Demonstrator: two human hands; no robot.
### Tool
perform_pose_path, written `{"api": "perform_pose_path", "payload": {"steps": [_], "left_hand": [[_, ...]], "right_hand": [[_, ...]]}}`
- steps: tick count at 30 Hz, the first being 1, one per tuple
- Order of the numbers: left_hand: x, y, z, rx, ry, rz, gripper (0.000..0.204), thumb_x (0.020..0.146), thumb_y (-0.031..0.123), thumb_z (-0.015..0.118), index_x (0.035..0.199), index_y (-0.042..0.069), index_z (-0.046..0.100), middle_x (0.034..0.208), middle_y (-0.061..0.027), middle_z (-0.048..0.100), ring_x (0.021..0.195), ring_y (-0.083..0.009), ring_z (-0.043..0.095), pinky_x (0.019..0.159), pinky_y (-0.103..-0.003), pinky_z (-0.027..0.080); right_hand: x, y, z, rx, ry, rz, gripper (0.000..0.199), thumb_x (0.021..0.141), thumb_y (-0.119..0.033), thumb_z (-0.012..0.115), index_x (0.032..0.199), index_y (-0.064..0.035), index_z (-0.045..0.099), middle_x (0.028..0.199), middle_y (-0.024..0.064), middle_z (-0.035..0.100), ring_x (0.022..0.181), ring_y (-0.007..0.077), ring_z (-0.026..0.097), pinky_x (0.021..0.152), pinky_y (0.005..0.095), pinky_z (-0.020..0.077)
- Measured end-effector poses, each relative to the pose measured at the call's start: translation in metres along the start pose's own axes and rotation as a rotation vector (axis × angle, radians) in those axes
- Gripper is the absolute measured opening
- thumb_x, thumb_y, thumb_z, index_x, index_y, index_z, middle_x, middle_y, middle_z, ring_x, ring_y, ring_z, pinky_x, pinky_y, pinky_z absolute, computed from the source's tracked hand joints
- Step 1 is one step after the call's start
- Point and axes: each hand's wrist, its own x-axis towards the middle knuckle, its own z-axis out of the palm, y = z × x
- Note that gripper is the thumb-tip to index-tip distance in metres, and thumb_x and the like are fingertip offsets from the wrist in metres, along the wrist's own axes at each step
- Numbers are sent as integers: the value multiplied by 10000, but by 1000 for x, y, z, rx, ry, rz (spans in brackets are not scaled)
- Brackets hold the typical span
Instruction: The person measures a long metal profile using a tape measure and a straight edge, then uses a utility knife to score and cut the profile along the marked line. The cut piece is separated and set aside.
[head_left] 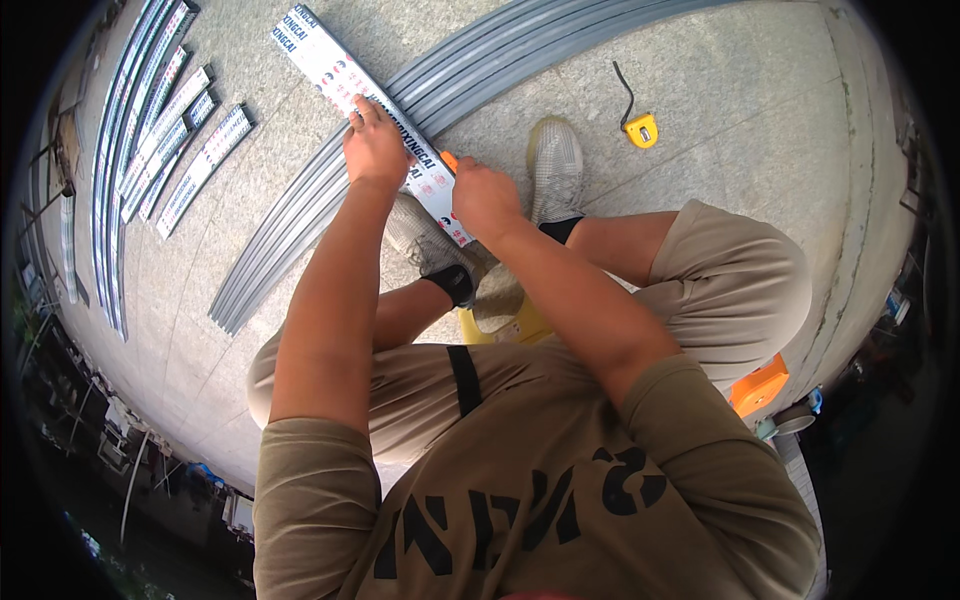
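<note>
We look down on a person seated low over a concrete floor (720, 100), knees apart, both arms stretched forward. Our view shows the left hand (373, 145) pressed flat, fingers spread, on a long white film-wrapped profile strip (340, 75) that runs diagonally from the upper left toward the person's feet. The right hand (483, 195) is closed around a small orange-tipped tool (450, 160), only partly visible, held against the near end of that strip. The strip lies across a bundle of long grey rails (480, 70) that sweeps over the floor from lower left to upper right. 2 grey knit shoes (557, 165) rest just beside the strip's near end. A yellow tape measure (641, 130) with a black strap sits on the floor well apart to the right. More wrapped strips (170, 130) of several lengths lie side by side at the far left. An orange box-like object (758, 385) shows beside the right thigh.
</note>
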Motion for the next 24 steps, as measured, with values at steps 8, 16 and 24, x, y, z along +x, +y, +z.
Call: {"api": "perform_pose_path", "payload": {"steps": [8,16,24], "left_hand": [[2,-2,4,-12,8,4,1262,754,431,1057,1684,-125,409,1790,-338,391,1595,-414,543,1224,-431,531],[-1,0,-1,-12,2,-8,1276,730,423,1067,1677,-123,409,1785,-333,397,1593,-411,544,1218,-441,542],[0,-2,5,-20,24,5,1265,730,428,1071,1668,-131,433,1778,-345,410,1570,-424,570,1220,-433,525]], "right_hand": [[-39,36,15,-54,-52,121,208,1046,-101,625,1206,16,688,1150,267,814,957,440,836,856,528,673],[-1,-4,-11,63,70,55,178,1043,-86,589,1155,25,671,1064,283,812,937,477,819,846,590,649],[19,-27,-23,100,-57,71,247,1031,-119,648,1230,19,693,1169,273,821,1058,457,824,922,551,655]]}}
